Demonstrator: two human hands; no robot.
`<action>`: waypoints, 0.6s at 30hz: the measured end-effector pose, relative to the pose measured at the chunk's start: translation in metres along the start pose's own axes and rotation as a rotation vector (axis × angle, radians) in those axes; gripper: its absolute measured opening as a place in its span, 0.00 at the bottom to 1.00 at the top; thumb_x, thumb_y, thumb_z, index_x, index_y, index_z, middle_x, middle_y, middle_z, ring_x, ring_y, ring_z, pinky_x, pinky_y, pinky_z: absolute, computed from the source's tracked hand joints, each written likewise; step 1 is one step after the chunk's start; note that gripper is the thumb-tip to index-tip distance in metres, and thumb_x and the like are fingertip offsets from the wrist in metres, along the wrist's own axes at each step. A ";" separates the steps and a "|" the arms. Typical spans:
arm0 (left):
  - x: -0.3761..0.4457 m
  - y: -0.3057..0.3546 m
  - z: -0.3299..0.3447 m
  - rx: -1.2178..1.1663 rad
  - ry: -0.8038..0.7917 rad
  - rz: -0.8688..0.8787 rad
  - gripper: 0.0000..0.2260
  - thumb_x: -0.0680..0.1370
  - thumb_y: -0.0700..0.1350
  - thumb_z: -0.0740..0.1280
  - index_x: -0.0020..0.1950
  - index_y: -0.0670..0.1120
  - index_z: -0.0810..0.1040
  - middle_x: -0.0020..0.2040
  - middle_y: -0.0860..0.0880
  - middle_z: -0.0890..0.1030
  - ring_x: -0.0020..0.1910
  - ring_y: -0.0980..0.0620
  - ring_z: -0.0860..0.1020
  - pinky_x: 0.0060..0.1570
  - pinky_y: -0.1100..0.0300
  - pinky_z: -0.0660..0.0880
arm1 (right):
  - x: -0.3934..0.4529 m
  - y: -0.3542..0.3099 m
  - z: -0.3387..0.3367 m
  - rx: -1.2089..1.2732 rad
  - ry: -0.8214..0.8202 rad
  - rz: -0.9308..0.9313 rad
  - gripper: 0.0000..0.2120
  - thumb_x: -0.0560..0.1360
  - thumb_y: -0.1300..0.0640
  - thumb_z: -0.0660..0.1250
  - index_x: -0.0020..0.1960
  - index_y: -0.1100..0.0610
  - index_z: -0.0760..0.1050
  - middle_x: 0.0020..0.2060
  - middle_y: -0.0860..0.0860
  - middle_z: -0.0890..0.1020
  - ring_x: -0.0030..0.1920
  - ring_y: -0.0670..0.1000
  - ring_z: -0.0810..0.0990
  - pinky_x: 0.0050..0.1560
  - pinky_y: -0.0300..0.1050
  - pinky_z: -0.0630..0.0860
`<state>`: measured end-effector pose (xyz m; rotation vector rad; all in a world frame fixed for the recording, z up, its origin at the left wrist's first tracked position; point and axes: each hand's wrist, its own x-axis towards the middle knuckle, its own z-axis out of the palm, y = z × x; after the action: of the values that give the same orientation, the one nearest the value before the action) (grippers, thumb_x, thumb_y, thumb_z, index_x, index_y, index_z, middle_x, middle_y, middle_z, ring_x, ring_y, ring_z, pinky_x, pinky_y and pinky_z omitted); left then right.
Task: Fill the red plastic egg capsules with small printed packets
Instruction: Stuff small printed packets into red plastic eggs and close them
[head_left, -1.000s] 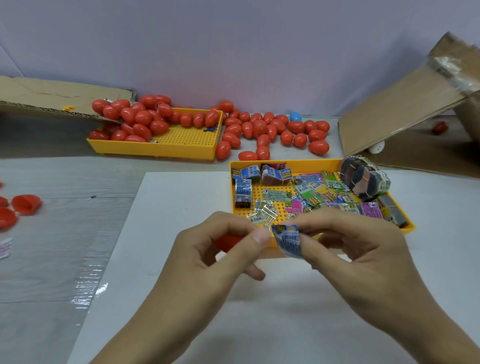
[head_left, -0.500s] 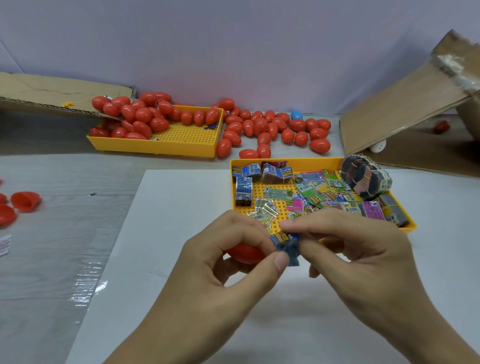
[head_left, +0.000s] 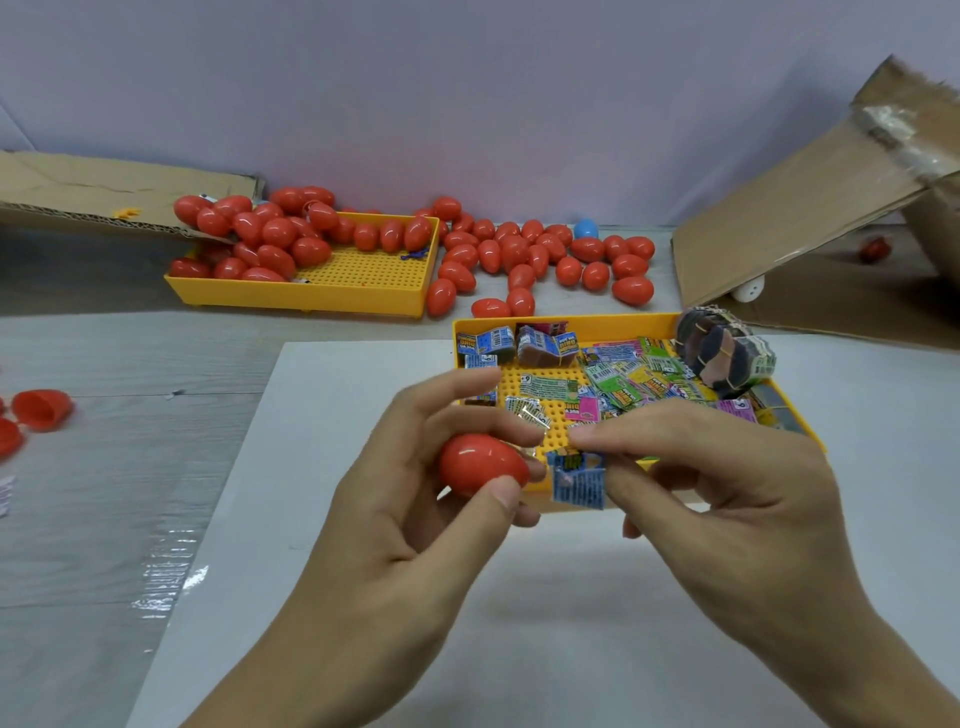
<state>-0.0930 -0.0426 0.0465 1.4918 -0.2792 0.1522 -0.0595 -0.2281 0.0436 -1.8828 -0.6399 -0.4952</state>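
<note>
Head view, centre of frame: left hand (head_left: 415, 499) gripping a red egg capsule half (head_left: 480, 464) between thumb and curled fingers, now rolled outward so the rounded shell shows, where half a second ago only a sliver peeked out; right hand (head_left: 727, 499) pinching a blue printed packet (head_left: 579, 480) between thumb and forefinger, now hanging flat and apart from the capsule, just to its right, no longer bunched against the left thumb. Behind both hands, near yellow tray (head_left: 592, 325) holding loose printed packets (head_left: 623, 382) and a banded bundle (head_left: 724, 353) at its upper right corner, unchanged. Upper left of frame: second yellow tray (head_left: 311, 296) piled with closed red eggs (head_left: 270, 234), more red eggs (head_left: 524, 254) scattered to its right, one blue egg (head_left: 585, 227) among them. Far left edge: open red halves (head_left: 41, 409). White sheet (head_left: 519, 649) bare along the bottom and left of the hands; cardboard flap (head_left: 789, 218) leaning at the upper right.
</note>
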 end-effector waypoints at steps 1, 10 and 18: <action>0.000 -0.001 0.001 -0.023 0.014 0.001 0.20 0.72 0.34 0.66 0.63 0.47 0.73 0.52 0.46 0.83 0.46 0.49 0.83 0.45 0.64 0.79 | 0.000 0.000 0.000 -0.007 -0.005 -0.006 0.09 0.74 0.58 0.68 0.50 0.48 0.83 0.42 0.40 0.83 0.42 0.46 0.83 0.29 0.40 0.77; 0.001 -0.004 -0.003 -0.003 -0.006 0.009 0.12 0.70 0.43 0.75 0.51 0.47 0.80 0.51 0.47 0.83 0.52 0.46 0.83 0.47 0.59 0.81 | -0.002 -0.002 0.001 0.001 0.004 -0.002 0.09 0.74 0.58 0.68 0.50 0.48 0.83 0.41 0.42 0.83 0.40 0.47 0.83 0.29 0.39 0.77; 0.001 -0.007 -0.005 0.001 -0.055 -0.005 0.11 0.70 0.41 0.75 0.52 0.49 0.83 0.50 0.47 0.84 0.53 0.46 0.83 0.49 0.59 0.81 | -0.003 -0.005 0.001 -0.060 -0.012 -0.050 0.06 0.73 0.61 0.71 0.49 0.54 0.84 0.40 0.45 0.83 0.38 0.44 0.81 0.30 0.39 0.76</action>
<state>-0.0895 -0.0383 0.0395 1.4990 -0.3193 0.1077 -0.0651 -0.2261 0.0451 -1.9313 -0.6883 -0.5413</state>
